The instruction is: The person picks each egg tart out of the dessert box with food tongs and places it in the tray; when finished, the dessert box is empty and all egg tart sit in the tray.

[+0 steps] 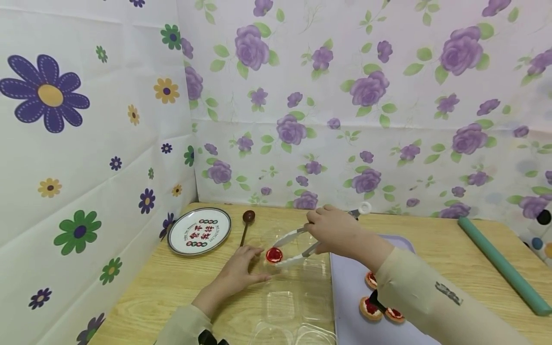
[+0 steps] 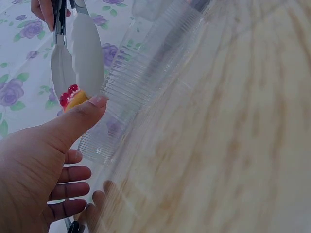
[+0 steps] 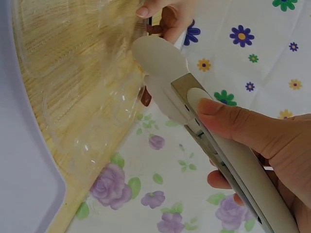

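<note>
My right hand (image 1: 334, 227) grips metal tongs (image 3: 228, 165) with white tips. Between those tips is a small tart (image 1: 274, 255) with a red topping, over the far left part of a clear plastic container (image 1: 280, 306). Whether the tart touches the container's bottom, I cannot tell. My left hand (image 1: 236, 269) is at the container's left side, thumb and fingers apart and relaxed. In the left wrist view its thumb lies in front of the tart (image 2: 74, 99), beside the ribbed container wall (image 2: 131, 80); contact with the wall is unclear.
On the right, a lavender tray (image 1: 348, 292) bears several tarts (image 1: 370, 309), partly behind my right forearm. A white plate (image 1: 178, 235) with red lettering and a dark spoon (image 1: 248, 218) lie at the back left. A teal roll (image 1: 502, 266) lies far right. Patterned cloth walls border the table.
</note>
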`<act>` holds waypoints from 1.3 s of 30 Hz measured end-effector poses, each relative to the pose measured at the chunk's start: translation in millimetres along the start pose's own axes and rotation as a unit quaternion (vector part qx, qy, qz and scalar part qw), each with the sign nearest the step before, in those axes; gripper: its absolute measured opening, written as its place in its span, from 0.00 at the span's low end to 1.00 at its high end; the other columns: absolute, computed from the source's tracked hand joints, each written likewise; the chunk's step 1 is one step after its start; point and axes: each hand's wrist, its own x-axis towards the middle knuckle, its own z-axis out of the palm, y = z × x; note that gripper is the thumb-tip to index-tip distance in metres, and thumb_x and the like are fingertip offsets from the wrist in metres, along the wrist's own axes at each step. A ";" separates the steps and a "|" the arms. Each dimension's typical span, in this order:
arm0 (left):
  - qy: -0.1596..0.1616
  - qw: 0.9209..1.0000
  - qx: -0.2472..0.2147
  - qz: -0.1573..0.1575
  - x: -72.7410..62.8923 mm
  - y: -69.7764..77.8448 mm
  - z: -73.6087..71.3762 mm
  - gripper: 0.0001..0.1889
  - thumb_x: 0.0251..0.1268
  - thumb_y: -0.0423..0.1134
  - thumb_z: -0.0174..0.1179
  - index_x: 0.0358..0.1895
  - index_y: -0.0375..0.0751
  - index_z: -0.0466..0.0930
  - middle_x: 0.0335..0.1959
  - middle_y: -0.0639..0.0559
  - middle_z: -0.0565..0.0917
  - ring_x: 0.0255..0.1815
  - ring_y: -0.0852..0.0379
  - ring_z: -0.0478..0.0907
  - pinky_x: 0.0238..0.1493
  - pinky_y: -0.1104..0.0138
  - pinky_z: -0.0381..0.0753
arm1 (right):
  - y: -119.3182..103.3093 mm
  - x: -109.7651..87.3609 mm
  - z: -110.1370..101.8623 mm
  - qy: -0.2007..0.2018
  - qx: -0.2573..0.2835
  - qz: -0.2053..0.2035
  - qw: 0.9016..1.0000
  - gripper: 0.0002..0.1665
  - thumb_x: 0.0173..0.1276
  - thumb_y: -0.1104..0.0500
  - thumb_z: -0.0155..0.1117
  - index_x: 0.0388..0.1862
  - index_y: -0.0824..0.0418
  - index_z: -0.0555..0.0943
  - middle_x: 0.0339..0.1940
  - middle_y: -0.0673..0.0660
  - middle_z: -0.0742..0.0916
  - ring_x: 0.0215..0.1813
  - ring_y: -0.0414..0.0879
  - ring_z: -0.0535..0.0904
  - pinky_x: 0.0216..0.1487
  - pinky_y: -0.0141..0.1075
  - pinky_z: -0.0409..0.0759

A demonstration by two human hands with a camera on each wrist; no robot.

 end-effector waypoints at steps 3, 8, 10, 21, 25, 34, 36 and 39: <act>-0.001 1.000 0.002 0.001 -0.3 -1.1 0.4 0.42 0.47 0.58 0.71 0.63 0.36 0.72 0.51 0.49 0.77 0.53 0.52 0.74 0.57 0.53 0.77 | 4.3 -7.5 0.8 0.025 0.012 0.010 1.000 0.34 0.52 0.35 0.70 0.51 0.55 0.82 0.43 0.51 0.82 0.45 0.45 0.79 0.47 0.35 0.75; 0.000 1.000 0.004 0.005 -1.0 -3.6 1.4 0.41 0.47 0.59 0.71 0.62 0.37 0.72 0.50 0.50 0.77 0.52 0.53 0.74 0.56 0.54 0.77 | 11.7 -21.5 0.7 0.058 0.035 0.029 0.997 0.34 0.51 0.37 0.71 0.52 0.57 0.82 0.43 0.52 0.81 0.44 0.45 0.78 0.45 0.36 0.75; 0.000 1.000 0.006 0.005 -1.4 -4.7 1.8 0.41 0.48 0.60 0.70 0.63 0.38 0.72 0.50 0.51 0.77 0.52 0.54 0.74 0.56 0.55 0.77 | 14.4 -27.8 -0.4 0.067 0.039 0.035 0.996 0.34 0.51 0.38 0.71 0.52 0.58 0.82 0.43 0.52 0.82 0.44 0.46 0.79 0.45 0.36 0.75; 0.004 1.000 -0.008 0.002 -2.0 -7.5 3.5 0.42 0.46 0.58 0.71 0.63 0.37 0.72 0.49 0.51 0.78 0.52 0.54 0.74 0.56 0.54 0.77 | 25.1 -58.2 -2.5 0.096 0.054 0.064 0.992 0.33 0.48 0.41 0.75 0.50 0.58 0.82 0.40 0.52 0.82 0.41 0.46 0.79 0.46 0.40 0.79; 0.007 1.000 -0.007 0.008 -1.6 -7.9 4.7 0.42 0.46 0.59 0.71 0.63 0.37 0.72 0.49 0.52 0.78 0.51 0.55 0.74 0.56 0.54 0.77 | 29.0 -70.1 -2.2 0.111 0.062 0.069 0.989 0.34 0.47 0.42 0.76 0.50 0.58 0.83 0.40 0.52 0.82 0.40 0.46 0.79 0.44 0.40 0.78; 0.001 1.000 0.002 0.009 -1.6 -7.3 4.6 0.42 0.48 0.61 0.69 0.63 0.38 0.72 0.49 0.53 0.78 0.52 0.55 0.74 0.56 0.55 0.77 | 37.6 -98.7 3.3 0.130 0.068 0.075 0.986 0.35 0.46 0.43 0.77 0.51 0.60 0.82 0.39 0.53 0.82 0.40 0.47 0.79 0.47 0.43 0.79; 0.000 1.000 0.002 0.008 -1.5 -6.4 4.1 0.42 0.48 0.60 0.69 0.63 0.39 0.72 0.50 0.53 0.78 0.52 0.55 0.74 0.56 0.55 0.77 | 39.0 -104.7 5.3 0.126 0.071 0.079 0.986 0.35 0.46 0.43 0.77 0.51 0.60 0.82 0.40 0.53 0.82 0.41 0.47 0.80 0.48 0.44 0.79; -0.004 1.000 0.002 0.007 -0.8 -5.4 3.7 0.42 0.48 0.60 0.70 0.64 0.39 0.72 0.50 0.53 0.77 0.52 0.55 0.74 0.57 0.55 0.77 | 40.5 -113.6 8.6 0.122 0.077 0.087 0.986 0.35 0.47 0.42 0.76 0.51 0.60 0.83 0.41 0.53 0.82 0.42 0.47 0.80 0.47 0.44 0.79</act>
